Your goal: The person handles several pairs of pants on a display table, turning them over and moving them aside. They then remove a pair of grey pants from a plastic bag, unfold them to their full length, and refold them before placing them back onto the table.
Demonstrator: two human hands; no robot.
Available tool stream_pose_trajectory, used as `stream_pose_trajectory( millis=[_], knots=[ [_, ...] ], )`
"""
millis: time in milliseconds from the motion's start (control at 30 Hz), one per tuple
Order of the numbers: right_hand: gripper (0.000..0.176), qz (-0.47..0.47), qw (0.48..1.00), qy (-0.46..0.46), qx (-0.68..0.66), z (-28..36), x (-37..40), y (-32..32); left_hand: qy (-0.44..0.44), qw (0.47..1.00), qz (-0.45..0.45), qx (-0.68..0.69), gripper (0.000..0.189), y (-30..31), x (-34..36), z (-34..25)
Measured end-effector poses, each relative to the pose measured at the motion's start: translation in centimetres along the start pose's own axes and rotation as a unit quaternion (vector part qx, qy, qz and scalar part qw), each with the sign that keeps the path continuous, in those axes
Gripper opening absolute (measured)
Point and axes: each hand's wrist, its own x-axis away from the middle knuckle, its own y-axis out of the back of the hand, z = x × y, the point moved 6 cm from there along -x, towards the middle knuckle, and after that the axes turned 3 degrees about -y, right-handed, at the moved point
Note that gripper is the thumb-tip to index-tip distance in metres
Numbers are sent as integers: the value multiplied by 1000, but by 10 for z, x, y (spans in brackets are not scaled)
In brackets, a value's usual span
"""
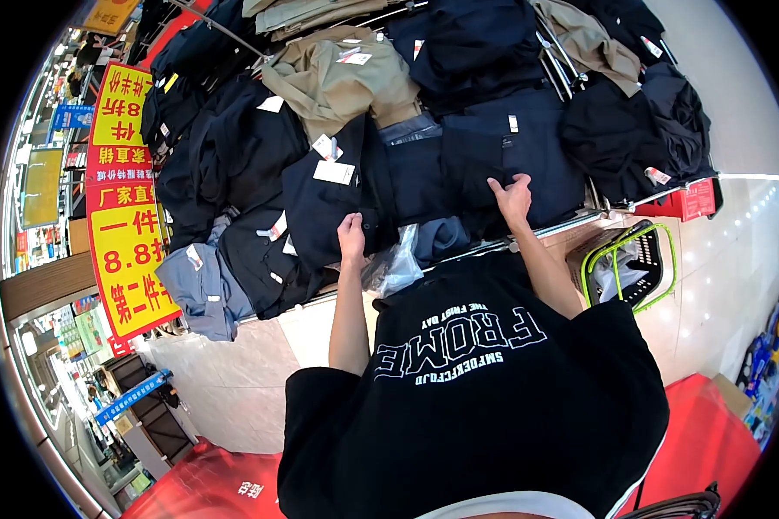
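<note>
Worktop (545, 229) is filling the upper half of the head view, with its metal rim running along the near side. I'm treating that rim as the one hard edge close to both forearms. Pale floor (234, 372) is giving open room below the rim. To the right a green-rimmed basket (627, 268) is sitting just beside the rim and narrowing that side. A yellow sale sign (125, 251) is hanging off the left end.

Clothing heap (225, 164) is covering the worktop edge to edge, so there is no bare patch to slide anything onto. Khaki pieces (337, 78) are lying further back. Lifting up and toward the body is looking like the freest path.

Navy garment (467, 151) under the right hand is lying mid-heap. A second folded navy piece (320, 203) with white tags is lying nearer the rim. I'm judging both soft, light, floppy and not fragile. They are likely to unfold if taken by one corner, so a folded edge or waistband is looking like the better hold.

A clear plastic bag (394, 264) is poking out at the rim, probably slippery.

Right hand (512, 197) is resting spread and flat on the navy garment. Left hand (350, 238) is sitting narrow and curled at the tagged piece's near edge. I cannot tell whether it is pinching cloth.
</note>
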Motion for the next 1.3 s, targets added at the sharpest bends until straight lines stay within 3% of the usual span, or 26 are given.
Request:
stream_pose_trajectory(
  millis=[167,267,333,400,467,567,700,767,800,867,967,1067,1100,1133,1267,1300],
  knots=[
    [62,45,993,-17,105,10,20,3,46,995,8,90,25,-1,-2,11],
    [55,35,996,12,77,6,20,-4,61,989,16,132,26,-3,-2,15],
    [47,8,997,38,60,5,16,-5,65,990,7,128,27,-3,-1,14],
    [42,-44,994,84,-58,8,9,0,53,993,9,106,28,-3,0,12],
    [33,-143,975,125,-112,9,1,13,41,995,12,85,28,-3,0,10],
    [23,-146,939,-14,-310,-41,-43,4,34,997,12,70,29,-5,3,8],
    [33,-176,941,-105,-269,-47,-48,25,22,998,10,51,31,-6,3,6],
    [38,-283,953,101,-23,0,-22,53,20,999,7,45,31,-6,4,6],
    [46,-201,971,108,-76,10,-16,51,12,999,6,37,31,-7,4,6],
    [55,-10,998,63,-12,34,1,35,6,1000,7,28,31,-7,3,8],
    [60,17,972,139,190,35,13,-3,-9,999,10,29,31,-9,4,7],
    [54,-16,966,123,229,25,5,-16,-6,1000,2,17,31,-10,9,0],
    [38,-28,969,136,202,28,4,-15,-7,1000,7,24,31,-10,9,1],
    [38,-28,970,137,200,29,2,-16,-10,999,13,30,31,-9,9,1],
    [22,-122,954,264,-68,72,13,12,-20,999,7,40,31,-10,10,0],
    [21,-109,947,282,-111,87,20,18,-22,999,8,35,31,-10,11,-2]
  ],
)
